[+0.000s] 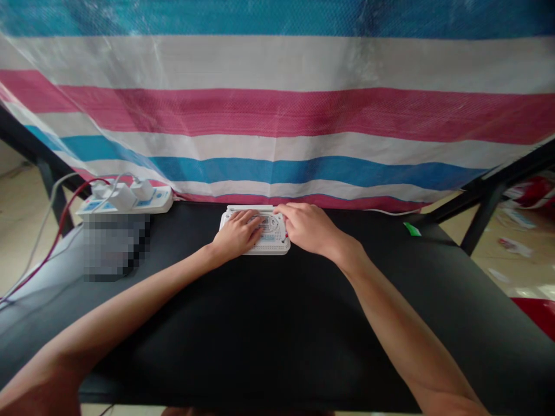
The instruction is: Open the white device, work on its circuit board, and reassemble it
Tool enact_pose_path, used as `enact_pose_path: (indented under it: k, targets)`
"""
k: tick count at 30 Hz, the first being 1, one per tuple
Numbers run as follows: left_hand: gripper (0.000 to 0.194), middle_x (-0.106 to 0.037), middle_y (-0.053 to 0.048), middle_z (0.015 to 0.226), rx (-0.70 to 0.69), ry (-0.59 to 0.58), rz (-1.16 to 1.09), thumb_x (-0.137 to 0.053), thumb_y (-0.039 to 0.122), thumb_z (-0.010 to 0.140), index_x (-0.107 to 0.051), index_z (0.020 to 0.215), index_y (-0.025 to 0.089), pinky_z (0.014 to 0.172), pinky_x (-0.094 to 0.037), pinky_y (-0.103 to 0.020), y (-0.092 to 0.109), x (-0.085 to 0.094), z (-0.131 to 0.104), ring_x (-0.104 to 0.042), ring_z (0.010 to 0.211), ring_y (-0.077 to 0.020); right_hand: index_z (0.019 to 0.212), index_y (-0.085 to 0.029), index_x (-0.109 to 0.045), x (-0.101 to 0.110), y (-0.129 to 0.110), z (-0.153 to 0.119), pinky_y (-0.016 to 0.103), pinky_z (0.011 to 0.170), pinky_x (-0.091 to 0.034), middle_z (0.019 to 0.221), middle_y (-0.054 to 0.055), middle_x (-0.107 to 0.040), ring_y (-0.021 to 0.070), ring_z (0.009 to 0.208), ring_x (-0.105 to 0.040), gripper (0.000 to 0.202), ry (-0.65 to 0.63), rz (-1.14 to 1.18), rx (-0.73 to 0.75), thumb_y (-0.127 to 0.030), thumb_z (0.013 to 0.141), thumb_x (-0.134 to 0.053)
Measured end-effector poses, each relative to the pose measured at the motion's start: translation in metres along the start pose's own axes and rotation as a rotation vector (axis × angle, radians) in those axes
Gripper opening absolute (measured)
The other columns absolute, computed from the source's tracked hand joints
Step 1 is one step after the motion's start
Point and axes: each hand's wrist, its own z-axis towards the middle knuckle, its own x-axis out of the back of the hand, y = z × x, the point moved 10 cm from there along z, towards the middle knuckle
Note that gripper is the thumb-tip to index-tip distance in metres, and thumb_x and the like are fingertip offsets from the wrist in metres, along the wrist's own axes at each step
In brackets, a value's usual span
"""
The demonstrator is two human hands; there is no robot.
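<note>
A white, flat plastic board [269, 245] with rows of small holes and pale blue markings lies on the black table [260, 335]. My left hand [236, 234] rests on its left part, palm down, with the fingers stretched out over the surface. At the right end of the board, my right hand [310, 228] curls its fingers over the upper right corner and edge. A thin pale loop, like a wire, shows on the board between my hands. Beside the right fingers is a small red spot, too small to name. My right hand covers the board's right edge.
Toward the back left stands a white power strip [158, 202] with white plugs [124, 196] and grey and red cables. In front of it is a pixelated dark object [115, 248]. A small green packet [411, 229] lies at the right. Behind the table hangs a striped plastic sheet [277, 112].
</note>
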Motion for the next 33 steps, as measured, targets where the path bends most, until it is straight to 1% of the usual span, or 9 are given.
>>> enact_pose_path:
  k: [3,7,14,19,22,24,28,30,33]
  targets:
    - [0.035,-0.063,-0.016,0.127,0.002,0.0,-0.006,-0.042,0.031,0.102,-0.063,0.124,0.013,0.1,-0.048,-0.046,0.0,0.0,0.0,-0.062,0.113,-0.0296,0.117,-0.015,-0.067,0.0,0.002,0.001,0.031,0.078,-0.045,0.104,0.012,-0.074,0.0244,0.094,-0.068,0.031,0.011,0.003,-0.019,-0.014,0.095,-0.045]
    - [0.035,-0.063,-0.017,0.127,0.002,0.0,-0.019,-0.042,0.03,0.102,-0.063,0.125,0.013,0.099,-0.048,-0.047,0.0,0.0,0.0,-0.062,0.113,-0.03,0.113,-0.016,-0.068,0.001,-0.008,0.0,0.028,0.08,-0.045,0.111,0.01,-0.073,0.0219,0.098,-0.067,0.033,0.008,0.054,0.086,-0.006,0.088,-0.048]
    - [0.034,-0.063,-0.015,0.126,0.009,0.013,-0.042,-0.044,0.03,0.101,-0.064,0.124,0.015,0.099,-0.049,-0.047,-0.001,0.001,0.0,-0.062,0.113,-0.0288,0.107,-0.015,-0.069,0.001,-0.001,-0.001,0.03,0.077,-0.045,0.097,0.012,-0.075,0.0235,0.091,-0.07,0.025,-0.013,0.034,-0.009,-0.014,0.095,-0.047]
    - [0.031,-0.063,-0.014,0.125,-0.001,0.006,-0.007,-0.044,0.03,0.102,-0.064,0.121,0.016,0.1,-0.048,-0.045,0.0,0.0,0.0,-0.063,0.11,-0.0274,0.112,-0.014,-0.068,0.004,-0.017,-0.004,0.028,0.084,-0.046,0.115,0.011,-0.072,0.0218,0.102,-0.067,0.036,-0.022,0.054,0.127,-0.002,0.083,-0.052]
    - [0.032,-0.063,-0.014,0.124,-0.002,0.011,-0.005,-0.043,0.03,0.102,-0.063,0.121,0.014,0.099,-0.049,-0.044,0.0,0.0,0.0,-0.063,0.11,-0.0274,0.101,-0.012,-0.071,0.004,-0.008,-0.003,0.031,0.081,-0.047,0.102,0.014,-0.075,0.0243,0.095,-0.069,0.025,-0.024,-0.008,0.05,-0.01,0.09,-0.049]
    - [0.032,-0.063,-0.015,0.125,-0.007,0.015,-0.007,-0.044,0.03,0.102,-0.063,0.121,0.013,0.099,-0.05,-0.045,0.0,0.001,0.0,-0.063,0.11,-0.0281,0.098,-0.012,-0.072,0.002,-0.005,-0.002,0.031,0.076,-0.047,0.095,0.014,-0.076,0.0248,0.089,-0.07,0.027,-0.036,-0.033,0.022,-0.013,0.093,-0.045]
    - [0.031,-0.063,-0.016,0.125,-0.015,0.014,-0.02,-0.044,0.028,0.101,-0.065,0.12,0.015,0.099,-0.05,-0.047,0.001,0.001,0.0,-0.063,0.111,-0.0286,0.108,-0.015,-0.071,0.003,-0.014,-0.003,0.029,0.08,-0.046,0.108,0.01,-0.076,0.0235,0.096,-0.07,0.032,-0.027,0.026,0.108,-0.006,0.084,-0.051]
    - [0.032,-0.063,-0.016,0.125,-0.012,0.017,-0.029,-0.044,0.029,0.101,-0.064,0.121,0.015,0.099,-0.05,-0.048,0.001,0.001,0.0,-0.063,0.111,-0.0288,0.107,-0.015,-0.072,0.004,-0.011,-0.003,0.029,0.079,-0.046,0.104,0.011,-0.076,0.023,0.092,-0.07,0.03,-0.019,0.032,0.079,-0.008,0.084,-0.053]
    - [0.033,-0.063,-0.016,0.127,-0.009,0.014,-0.019,-0.044,0.03,0.101,-0.063,0.123,0.015,0.099,-0.05,-0.048,0.001,0.001,0.0,-0.063,0.112,-0.0293,0.101,-0.014,-0.073,0.005,-0.004,-0.002,0.028,0.072,-0.045,0.09,0.011,-0.077,0.0207,0.081,-0.07,0.025,0.002,0.071,0.022,-0.014,0.093,-0.049]
